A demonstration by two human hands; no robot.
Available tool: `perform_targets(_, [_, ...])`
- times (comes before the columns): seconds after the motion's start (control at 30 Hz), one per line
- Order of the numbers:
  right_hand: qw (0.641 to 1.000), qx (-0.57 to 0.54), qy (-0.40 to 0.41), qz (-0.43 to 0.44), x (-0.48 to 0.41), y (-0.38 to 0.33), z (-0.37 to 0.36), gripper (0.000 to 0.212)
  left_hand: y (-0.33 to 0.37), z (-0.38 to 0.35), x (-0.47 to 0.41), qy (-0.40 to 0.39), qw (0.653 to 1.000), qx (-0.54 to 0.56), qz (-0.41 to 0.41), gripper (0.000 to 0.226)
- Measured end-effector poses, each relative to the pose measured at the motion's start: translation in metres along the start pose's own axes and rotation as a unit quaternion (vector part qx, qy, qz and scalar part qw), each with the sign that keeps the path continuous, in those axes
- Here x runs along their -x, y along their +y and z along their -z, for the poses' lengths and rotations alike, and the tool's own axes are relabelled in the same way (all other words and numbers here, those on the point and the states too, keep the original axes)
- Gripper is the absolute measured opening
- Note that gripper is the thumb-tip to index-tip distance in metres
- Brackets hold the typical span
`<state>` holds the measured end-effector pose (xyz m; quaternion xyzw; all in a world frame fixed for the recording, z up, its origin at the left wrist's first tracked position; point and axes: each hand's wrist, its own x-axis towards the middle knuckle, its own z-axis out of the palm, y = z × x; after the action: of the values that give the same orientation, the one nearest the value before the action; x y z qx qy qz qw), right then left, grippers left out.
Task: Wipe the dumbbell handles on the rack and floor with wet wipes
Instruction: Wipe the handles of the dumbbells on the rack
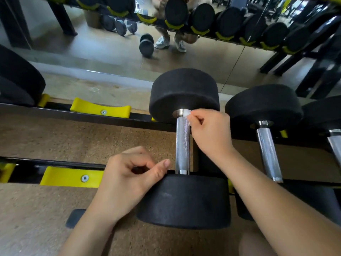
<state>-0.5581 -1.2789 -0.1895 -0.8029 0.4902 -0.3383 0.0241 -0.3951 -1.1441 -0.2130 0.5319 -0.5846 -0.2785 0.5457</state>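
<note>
A black dumbbell lies across the low rack, its knurled chrome handle (182, 145) running away from me between two round heads. My right hand (210, 133) pinches a small white wet wipe (187, 115) against the far end of that handle, close to the far head (184, 93). My left hand (129, 178) rests on the near head (184, 200), fingers curled, thumb pointing at the handle's near end; it holds nothing that I can see.
A second dumbbell with a chrome handle (268, 152) sits just right, and a third further right. Yellow cradles (100, 109) mark bare slots on the black rack rails to the left. A floor mirror behind reflects the rack and a dumbbell on the floor (146, 45).
</note>
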Motion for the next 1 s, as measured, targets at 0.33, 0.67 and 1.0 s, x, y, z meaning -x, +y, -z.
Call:
perform_targets(0.33, [0.982, -0.158, -0.05, -0.097, 0.009, 0.0, 0.013, 0.012, 0.008, -0.006, 0.005, 0.026, 0.992, -0.115, -0.04, 0.041])
perform_targets(0.67, [0.976, -0.152, -0.133, -0.087, 0.0, -0.002, 0.025, 0.009, 0.008, -0.007, 0.005, 0.032, 0.988, -0.147, -0.036, 0.044])
perform_targets(1.0, [0.959, -0.196, -0.152, -0.136, 0.008, 0.008, 0.02, 0.025, 0.007, -0.014, 0.005, 0.045, 0.989, -0.137, -0.018, 0.047])
